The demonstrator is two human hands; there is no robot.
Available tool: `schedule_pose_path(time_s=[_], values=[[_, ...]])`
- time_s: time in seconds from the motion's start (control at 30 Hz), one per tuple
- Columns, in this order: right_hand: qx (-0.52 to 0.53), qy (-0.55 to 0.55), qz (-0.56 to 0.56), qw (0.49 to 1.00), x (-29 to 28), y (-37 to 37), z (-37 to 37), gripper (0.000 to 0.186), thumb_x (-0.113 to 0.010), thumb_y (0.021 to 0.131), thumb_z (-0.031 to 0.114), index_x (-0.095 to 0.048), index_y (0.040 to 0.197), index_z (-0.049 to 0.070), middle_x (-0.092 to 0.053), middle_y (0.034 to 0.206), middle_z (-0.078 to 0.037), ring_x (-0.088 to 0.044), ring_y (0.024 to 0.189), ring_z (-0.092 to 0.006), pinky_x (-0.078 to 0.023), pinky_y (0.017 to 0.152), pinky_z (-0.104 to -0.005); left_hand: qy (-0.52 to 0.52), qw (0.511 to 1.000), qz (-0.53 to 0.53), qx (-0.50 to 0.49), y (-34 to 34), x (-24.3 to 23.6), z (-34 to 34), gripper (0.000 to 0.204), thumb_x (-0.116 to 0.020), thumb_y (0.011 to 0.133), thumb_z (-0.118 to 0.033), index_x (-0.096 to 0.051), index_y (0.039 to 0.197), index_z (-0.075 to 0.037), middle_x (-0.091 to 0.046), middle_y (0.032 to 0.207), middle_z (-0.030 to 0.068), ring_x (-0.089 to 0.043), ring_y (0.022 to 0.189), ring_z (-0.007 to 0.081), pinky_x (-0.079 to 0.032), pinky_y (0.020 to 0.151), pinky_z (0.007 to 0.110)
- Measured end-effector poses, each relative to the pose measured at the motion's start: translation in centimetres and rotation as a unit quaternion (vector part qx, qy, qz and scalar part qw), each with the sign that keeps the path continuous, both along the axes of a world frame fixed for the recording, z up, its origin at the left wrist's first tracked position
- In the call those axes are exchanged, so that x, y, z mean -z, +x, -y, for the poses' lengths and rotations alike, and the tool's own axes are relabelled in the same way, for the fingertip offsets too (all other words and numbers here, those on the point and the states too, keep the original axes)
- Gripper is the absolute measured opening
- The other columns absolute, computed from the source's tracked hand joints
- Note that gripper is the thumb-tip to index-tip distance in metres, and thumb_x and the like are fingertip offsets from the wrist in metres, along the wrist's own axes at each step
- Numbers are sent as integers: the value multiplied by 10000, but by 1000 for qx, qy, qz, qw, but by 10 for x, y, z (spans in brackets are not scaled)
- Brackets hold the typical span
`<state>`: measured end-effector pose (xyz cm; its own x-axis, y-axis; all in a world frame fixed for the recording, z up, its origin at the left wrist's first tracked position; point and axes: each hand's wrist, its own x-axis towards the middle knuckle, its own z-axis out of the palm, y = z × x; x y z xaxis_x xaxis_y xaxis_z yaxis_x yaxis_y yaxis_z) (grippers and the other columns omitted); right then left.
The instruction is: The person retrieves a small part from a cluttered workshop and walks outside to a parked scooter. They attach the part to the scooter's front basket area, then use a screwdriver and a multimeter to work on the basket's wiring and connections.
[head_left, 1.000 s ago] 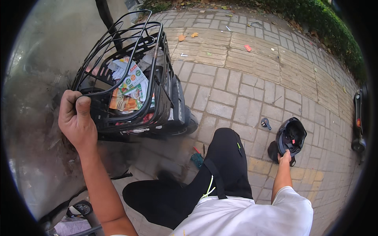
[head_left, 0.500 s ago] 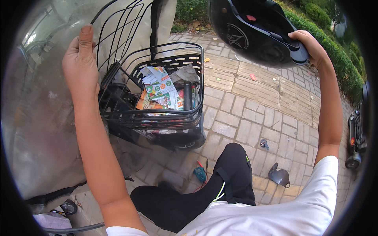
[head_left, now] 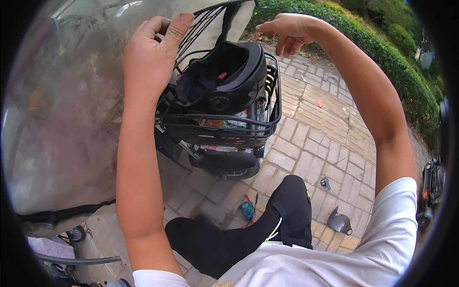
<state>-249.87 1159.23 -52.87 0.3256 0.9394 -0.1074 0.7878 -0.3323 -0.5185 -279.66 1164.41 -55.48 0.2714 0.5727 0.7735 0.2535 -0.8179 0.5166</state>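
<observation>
A black helmet (head_left: pixel 239 95) rests in the black basket (head_left: pixel 229 139), its hollow inside facing up with a small red tab showing. Printed paper and other items show beneath it. Raised at the basket's left, my left hand (head_left: pixel 152 57) has its fingers curled round the edge of the wire basket lid (head_left: pixel 203 26), which stands tilted up. My right hand (head_left: pixel 291 33) is empty, fingers apart, above and to the right of the helmet. A dark wheel (head_left: pixel 234 167) shows under the basket.
A cloudy clear plastic sheet (head_left: pixel 71 124) hangs along the left. On the paving lie a teal multimeter (head_left: pixel 246 210) with red and black probes, a small dark part (head_left: pixel 325 182) and a curved grey plate (head_left: pixel 340 223). A hedge (head_left: pixel 349 45) runs behind; a parked scooter (head_left: pixel 430 186) stands right.
The helmet has come down from the upper right into the basket, and my right hand has let go of it. My left hand, still on the lid, and the basket appear farther right.
</observation>
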Motion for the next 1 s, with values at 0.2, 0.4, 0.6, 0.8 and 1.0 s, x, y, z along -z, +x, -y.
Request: schedule_pose_path(time_s=[0.2, 0.4, 0.6, 0.8, 1.0], values=[[131, 398, -145, 896, 94, -16, 106, 391, -545, 934, 278, -604, 1178, -21, -678, 1001, -83, -612, 839, -110, -506, 708, -264, 52, 988, 129, -71, -53, 111, 15, 400, -626, 940, -288, -559, 1186, 19, -558, 1257, 139, -505, 1172, 246, -371, 1022, 351], [-32, 581, -30, 813, 222, -132, 112, 819, -603, 893, 458, -254, 1460, -17, -258, 1495, -251, -282, 1383, -370, -214, 1125, -471, -341, 876, 337, 55, -52, 221, 24, 520, -515, 1009, -255, -383, 1403, 58, -501, 1362, 127, -472, 1252, 185, -346, 1069, 317], [8, 694, -92, 714, 246, -83, 18, 811, -553, 930, 491, -269, 1433, -78, -440, 1372, -225, -423, 1307, -304, -307, 1098, -400, -350, 904, 235, 67, -37, 220, 29, 543, -507, 1010, -224, -349, 1431, 79, -455, 1428, 138, -439, 1291, 182, -298, 1100, 296], [-19, 680, -127, 721, 243, -50, 0, 737, -489, 952, 536, -369, 1366, -61, -480, 1326, -204, -456, 1257, -281, -330, 1083, -401, -357, 921, 145, 63, -41, 211, 13, 511, -508, 1010, -251, -413, 1405, 59, -538, 1345, 141, -489, 1207, 164, -333, 1044, 265], [109, 634, -158, 749, 282, -72, 45, 659, -420, 997, 493, -393, 1366, -52, -455, 1344, -178, -455, 1237, -258, -332, 1069, -398, -393, 899, 195, -3, -77, 240, -11, 292, -567, 968, -165, -617, 1156, 53, -672, 1083, 119, -621, 973, 157, -483, 901, 283]])
